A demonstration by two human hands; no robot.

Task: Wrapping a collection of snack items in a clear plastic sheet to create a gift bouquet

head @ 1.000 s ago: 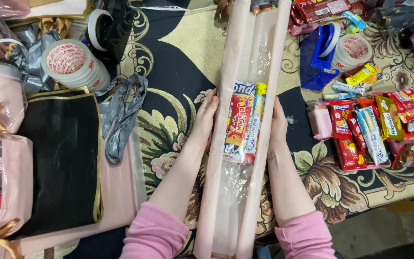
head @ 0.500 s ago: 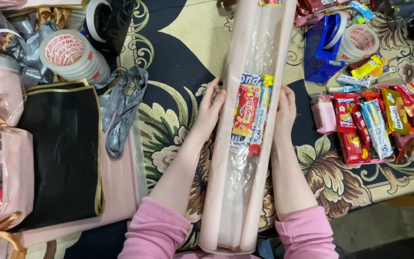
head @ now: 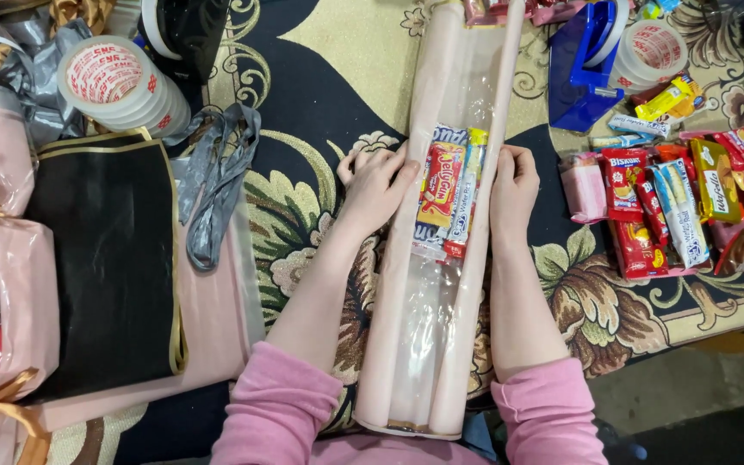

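Both hands press flat against a long pink-and-clear wrapping sleeve [head: 441, 258] lying lengthwise on the patterned cloth [head: 320, 77]: the left hand [head: 375, 182] on its left edge, the right hand [head: 514, 182] on its right, fingers unclenched, neither closed around it. Between them, inside the clear strip, lie red, yellow and blue snack packets [head: 448, 194]. Right of the sleeve sits a row of red and yellow wrappers [head: 673, 207]. Farther off stand a blue tape dispenser [head: 583, 73] and, far left, stacked tape rolls [head: 118, 82].
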